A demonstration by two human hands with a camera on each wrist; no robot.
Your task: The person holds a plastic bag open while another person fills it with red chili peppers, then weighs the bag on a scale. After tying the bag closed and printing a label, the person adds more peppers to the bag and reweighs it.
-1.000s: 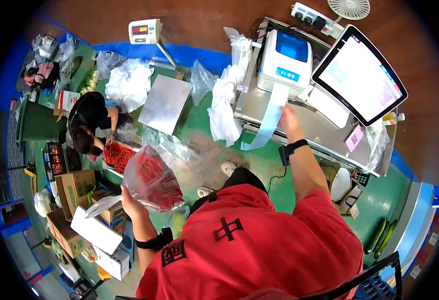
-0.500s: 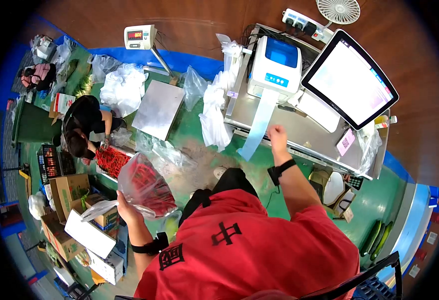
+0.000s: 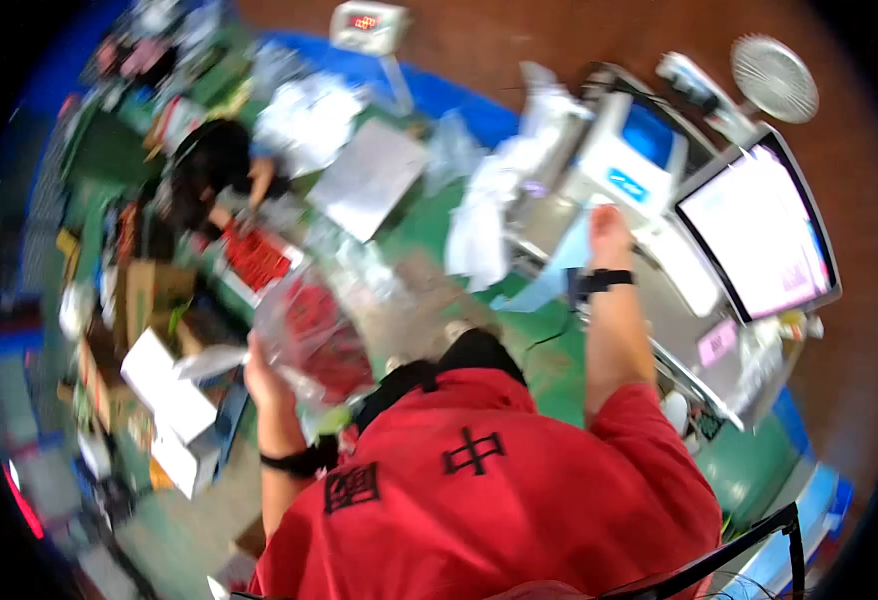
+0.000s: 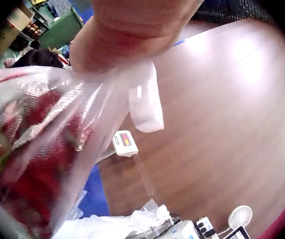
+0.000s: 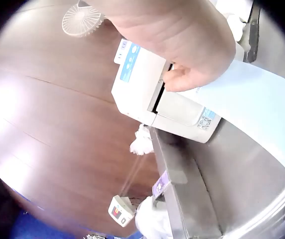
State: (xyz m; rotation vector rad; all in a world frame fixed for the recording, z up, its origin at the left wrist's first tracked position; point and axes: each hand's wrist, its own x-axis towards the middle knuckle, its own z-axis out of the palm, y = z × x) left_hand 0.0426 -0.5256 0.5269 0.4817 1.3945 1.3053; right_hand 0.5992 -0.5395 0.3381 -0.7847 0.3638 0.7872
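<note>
My left hand (image 3: pixel 271 385) grips the gathered neck of a clear plastic bag (image 3: pixel 317 335) of red chillies. The left wrist view shows the hand (image 4: pixel 132 37) above the bag (image 4: pixel 38 134), its fingertips mostly hidden. At the outlet of the white label printer (image 3: pixel 609 165), my right hand (image 3: pixel 610 237) pinches the pale blue label strip (image 3: pixel 556 262), which hangs down over the counter edge. In the right wrist view curled fingers of the hand (image 5: pixel 182 45) lie against the printer front (image 5: pixel 140 89), and the strip (image 5: pixel 262 102) runs away to the right.
A tilted touchscreen (image 3: pixel 759 230) and a fan (image 3: pixel 774 78) are right of the printer. White bags (image 3: pixel 479 230) hang at the counter's left end. Further left are a platform scale (image 3: pixel 369 180), a crouching person (image 3: pixel 209 175) by a chilli crate (image 3: pixel 256 262), and cartons (image 3: pixel 154 295).
My right hand has moved up from beside the strip to its top at the printer and pinches it. The view has shifted and blurred; my left hand still grips the bag.
</note>
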